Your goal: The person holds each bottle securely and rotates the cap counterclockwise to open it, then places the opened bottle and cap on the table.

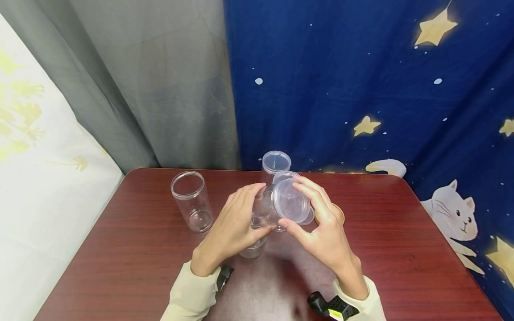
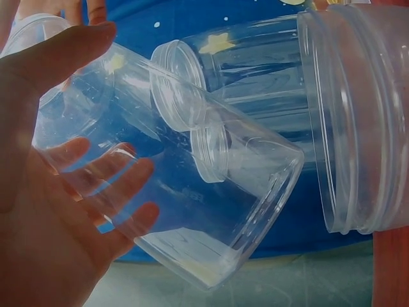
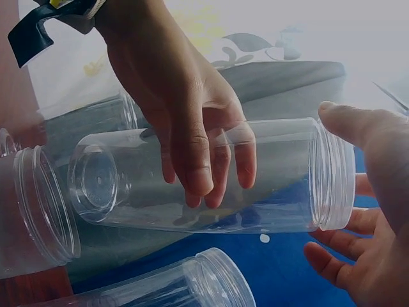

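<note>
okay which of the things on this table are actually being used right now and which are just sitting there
In use:
- clear jar, held tilted in the left hand
- clear lid, at the jar's mouth under the right hand

Sitting idle:
- open jar at left
- lidded jar behind
- table

The jar point(image 1: 269, 209) is clear glossy plastic, the table point(image 1: 401, 249) polished dark wood, the curtain point(image 1: 361, 80) matt cloth.
</note>
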The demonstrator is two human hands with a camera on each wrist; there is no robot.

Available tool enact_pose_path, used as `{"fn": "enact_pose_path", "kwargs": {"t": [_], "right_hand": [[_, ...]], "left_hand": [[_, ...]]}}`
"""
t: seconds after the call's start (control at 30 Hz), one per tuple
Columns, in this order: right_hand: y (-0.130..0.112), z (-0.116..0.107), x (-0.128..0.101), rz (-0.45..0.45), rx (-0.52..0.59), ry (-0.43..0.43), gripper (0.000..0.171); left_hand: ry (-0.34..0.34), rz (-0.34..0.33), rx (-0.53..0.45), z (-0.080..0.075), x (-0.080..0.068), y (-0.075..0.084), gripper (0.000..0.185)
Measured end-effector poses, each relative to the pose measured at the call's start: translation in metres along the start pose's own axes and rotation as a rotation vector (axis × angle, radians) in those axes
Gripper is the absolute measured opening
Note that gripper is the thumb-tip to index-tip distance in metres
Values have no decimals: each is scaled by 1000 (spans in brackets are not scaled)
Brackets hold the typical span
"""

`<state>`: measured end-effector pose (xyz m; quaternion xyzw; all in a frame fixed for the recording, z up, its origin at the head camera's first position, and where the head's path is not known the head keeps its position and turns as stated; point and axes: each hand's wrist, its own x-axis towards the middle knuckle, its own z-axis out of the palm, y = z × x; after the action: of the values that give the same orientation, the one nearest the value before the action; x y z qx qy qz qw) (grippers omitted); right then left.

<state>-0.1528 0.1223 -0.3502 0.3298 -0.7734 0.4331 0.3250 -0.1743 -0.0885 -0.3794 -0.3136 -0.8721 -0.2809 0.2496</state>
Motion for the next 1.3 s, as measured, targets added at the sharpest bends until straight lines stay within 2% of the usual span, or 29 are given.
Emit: {"fn": "enact_pose_path", "kwargs": {"t": [0.3, 0.7, 0.83, 1.1, 1.3], "right_hand": [[1, -4, 0, -17, 60, -62, 63], [2, -7, 1, -48, 149, -110, 67], [3, -8, 0, -32, 129, -96, 71], [1, -7, -1, 19, 8, 42, 83], [-1, -4, -2, 67, -80, 28, 86]], "left_hand": [[5, 16, -6, 1, 0, -1, 91], [-26, 11, -21, 1, 0, -1, 90], [-22, 6, -15, 0, 0, -1, 90], [-10, 18, 2, 1, 1, 0, 88], [-18, 15, 14, 2, 0, 1, 87]]}}
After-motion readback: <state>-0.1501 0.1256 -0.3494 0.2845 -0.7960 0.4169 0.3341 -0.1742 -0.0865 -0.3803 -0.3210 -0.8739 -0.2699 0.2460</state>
